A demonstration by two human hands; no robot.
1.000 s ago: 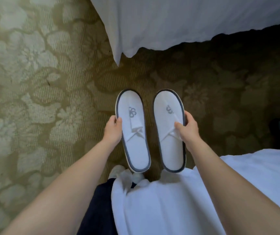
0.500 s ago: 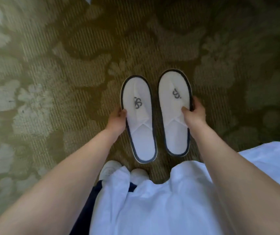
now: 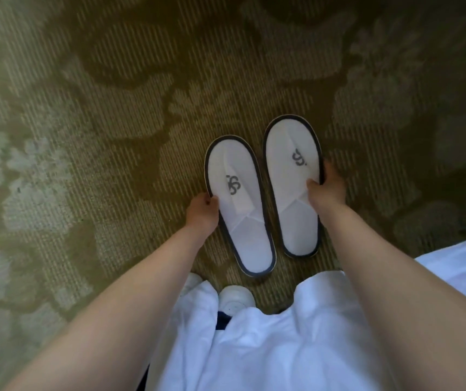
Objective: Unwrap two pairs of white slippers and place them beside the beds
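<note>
Two white slippers with dark trim and a dark logo lie side by side, low over or on the patterned carpet. My left hand [image 3: 202, 211] grips the left slipper [image 3: 240, 204] at its outer edge. My right hand [image 3: 324, 187] grips the right slipper [image 3: 293, 187] at its outer edge, thumb on top. The right slipper sits a little farther forward than the left. I cannot tell whether the soles touch the carpet. No wrapping shows on either slipper.
The olive floral carpet [image 3: 113, 136] fills most of the view. My white shoes [image 3: 236, 301] stand just behind the slippers. White bed linen [image 3: 465, 266] reaches in at the right edge, and white clothing [image 3: 282, 348] covers the bottom centre.
Both hands have lowered the slippers toward the carpet. The view has tilted down, so the white bed cover at the top is out of sight. The right slipper now sits ahead of the left.
</note>
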